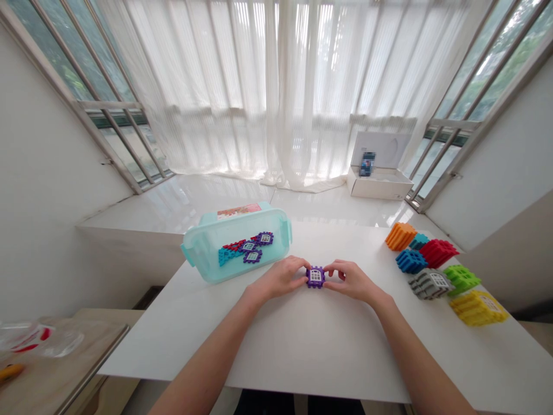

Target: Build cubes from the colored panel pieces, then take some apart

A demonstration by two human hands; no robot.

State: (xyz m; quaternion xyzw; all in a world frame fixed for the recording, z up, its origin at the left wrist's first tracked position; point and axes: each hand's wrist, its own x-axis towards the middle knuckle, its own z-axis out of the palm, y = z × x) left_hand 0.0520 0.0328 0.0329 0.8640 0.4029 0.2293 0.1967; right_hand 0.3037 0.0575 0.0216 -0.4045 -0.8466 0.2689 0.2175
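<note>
Our left hand (285, 276) and right hand (352, 280) pinch the purple tile (315, 277) from opposite sides, out over the middle of the desk (311, 346); whether it touches the surface, we cannot tell. If our 2 grips push unevenly, the tile could twist or slip free. Our left hand also sits near the teal bin (207, 253), so a careless sideways swing might knock it and jumble the pieces (248, 246) inside.

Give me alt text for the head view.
The left hand and right hand pinch a purple, white-windowed piece at a white table. A teal bin of tiles sits on the left; stacks of coloured pieces stand on the right.
</note>
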